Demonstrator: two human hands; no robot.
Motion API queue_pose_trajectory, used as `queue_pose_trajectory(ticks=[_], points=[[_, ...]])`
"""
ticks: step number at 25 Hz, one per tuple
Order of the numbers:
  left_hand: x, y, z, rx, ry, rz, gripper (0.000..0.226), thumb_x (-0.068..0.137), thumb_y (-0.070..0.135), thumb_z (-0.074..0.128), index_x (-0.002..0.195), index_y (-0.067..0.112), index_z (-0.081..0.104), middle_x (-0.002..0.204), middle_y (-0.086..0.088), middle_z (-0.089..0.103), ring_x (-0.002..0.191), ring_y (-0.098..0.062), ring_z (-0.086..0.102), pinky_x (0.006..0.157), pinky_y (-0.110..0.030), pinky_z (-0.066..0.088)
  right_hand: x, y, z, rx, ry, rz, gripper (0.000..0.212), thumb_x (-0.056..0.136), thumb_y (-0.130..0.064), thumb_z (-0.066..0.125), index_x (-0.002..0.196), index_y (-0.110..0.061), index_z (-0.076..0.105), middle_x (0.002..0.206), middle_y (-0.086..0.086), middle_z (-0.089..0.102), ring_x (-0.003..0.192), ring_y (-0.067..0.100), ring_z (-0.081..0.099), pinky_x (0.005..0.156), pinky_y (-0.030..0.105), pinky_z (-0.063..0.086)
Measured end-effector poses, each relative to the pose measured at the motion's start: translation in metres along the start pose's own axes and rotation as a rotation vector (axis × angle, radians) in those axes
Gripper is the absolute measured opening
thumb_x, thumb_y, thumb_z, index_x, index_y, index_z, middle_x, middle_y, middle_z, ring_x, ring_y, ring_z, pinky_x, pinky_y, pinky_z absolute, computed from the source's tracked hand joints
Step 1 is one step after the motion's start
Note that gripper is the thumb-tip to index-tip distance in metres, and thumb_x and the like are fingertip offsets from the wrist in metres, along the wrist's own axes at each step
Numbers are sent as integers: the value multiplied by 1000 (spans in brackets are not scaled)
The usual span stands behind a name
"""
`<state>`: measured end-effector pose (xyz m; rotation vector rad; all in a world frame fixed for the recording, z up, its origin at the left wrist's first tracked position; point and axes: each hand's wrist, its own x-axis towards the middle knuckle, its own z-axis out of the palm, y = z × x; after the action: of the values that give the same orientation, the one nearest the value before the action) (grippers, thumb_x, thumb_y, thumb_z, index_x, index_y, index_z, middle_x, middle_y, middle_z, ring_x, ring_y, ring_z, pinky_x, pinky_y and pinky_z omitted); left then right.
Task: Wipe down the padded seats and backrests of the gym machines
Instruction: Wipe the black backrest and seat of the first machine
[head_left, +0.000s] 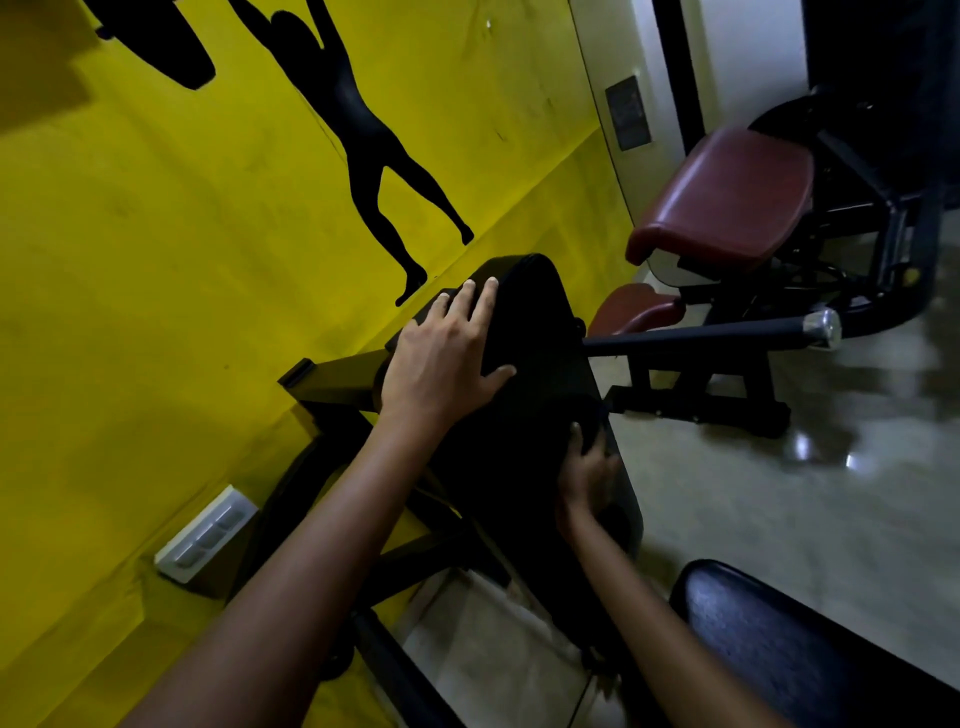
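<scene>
The black pad (524, 395) of the gym machine stands in the middle of the view, tilted, between the yellow wall (156, 260) and the pale floor (779, 519). The left hand (447, 358) lies flat on the upper part of the pad, its fingers (480, 299) straight and spread over the top edge, the thumb resting on the pad face; it grips nothing and only steadies the pad. The right hand (589, 473) is at the lower right edge of the pad, and its fingers seem to be curled on something dark, probably a cloth, but the place is too dark and I cannot tell for sure what it holds. To do this step well, I think the left hand should keep a firm, flat pressure so the pad does not swing, while the right hand moves in long overlapping strokes from the top to the bottom, also along the side edges and seams where sweat collects. The left hand must then change its place, so the area under it is wiped too. A maroon seat (727, 197) on the next machine and a dark blue pad (789, 639) near the person appear not yet reached.
</scene>
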<state>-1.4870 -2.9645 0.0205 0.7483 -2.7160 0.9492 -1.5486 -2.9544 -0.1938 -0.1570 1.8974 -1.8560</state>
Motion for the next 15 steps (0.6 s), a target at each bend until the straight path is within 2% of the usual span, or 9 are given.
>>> queue_pose_trajectory(ticks=[2, 5, 7, 8, 10, 11, 12, 15], points=[[-1, -1, 3, 12, 20, -7, 86, 91, 58, 46, 152, 18, 1, 158, -8, 17, 142, -28, 25, 99, -40, 43, -14, -26, 4, -13, 73, -305, 91, 79, -74, 16, 144, -14, 38, 134, 22, 42, 120, 33, 46, 92, 42, 40], [2, -2, 5, 1, 44, -8, 77, 95, 54, 39, 152, 18, 3, 157, -8, 19, 142, -28, 26, 100, -41, 42, -7, -43, 10, -26, 185, -579, 88, 88, -70, 17, 128, -1, 56, 121, 29, 53, 105, 41, 57, 80, 46, 48], [2, -2, 5, -9, 27, 5, 74, 96, 53, 36, 152, 18, 2, 158, -8, 18, 142, -28, 25, 102, -41, 42, 15, -27, 8, -14, 144, -534, 96, 86, -73, 12, 127, 2, 55, 120, 32, 52, 102, 43, 57, 78, 41, 46], [2, -2, 4, -16, 21, 12, 74, 97, 53, 36, 152, 18, 2, 158, -8, 17, 142, -28, 25, 102, -41, 41, 25, -18, 2, 10, 94, -414, 98, 83, -77, 11, 133, -3, 51, 123, 30, 49, 106, 41, 55, 81, 38, 44], [2, -3, 3, -31, 19, 19, 72, 98, 51, 35, 152, 17, 2, 158, -9, 17, 143, -28, 24, 104, -41, 41, 37, -9, -10, 5, -11, -4, 77, 90, -69, 20, 143, -16, 40, 132, 26, 42, 116, 39, 47, 94, 41, 40], [2, -3, 2, -34, 16, 19, 71, 98, 50, 34, 152, 17, 2, 158, -9, 17, 143, -28, 24, 105, -41, 40, 39, -13, -14, 15, -60, 130, 64, 95, -59, 27, 145, -21, 36, 135, 24, 39, 120, 39, 45, 99, 44, 37], [3, -3, 2, -30, 12, 16, 70, 98, 50, 33, 152, 17, 2, 158, -10, 17, 143, -28, 24, 105, -41, 40, 37, -23, -13, 22, -69, 138, 56, 97, -52, 31, 146, -24, 34, 137, 22, 37, 123, 38, 43, 101, 45, 35], [4, 2, 6, 11, 27, -7, 69, 99, 50, 31, 152, 16, 1, 157, -10, 17, 142, -29, 25, 104, -41, 40, 18, -65, -8, 22, 10, -210, 51, 98, -42, 43, 144, -21, 38, 139, 16, 38, 124, 31, 41, 99, 39, 34]])
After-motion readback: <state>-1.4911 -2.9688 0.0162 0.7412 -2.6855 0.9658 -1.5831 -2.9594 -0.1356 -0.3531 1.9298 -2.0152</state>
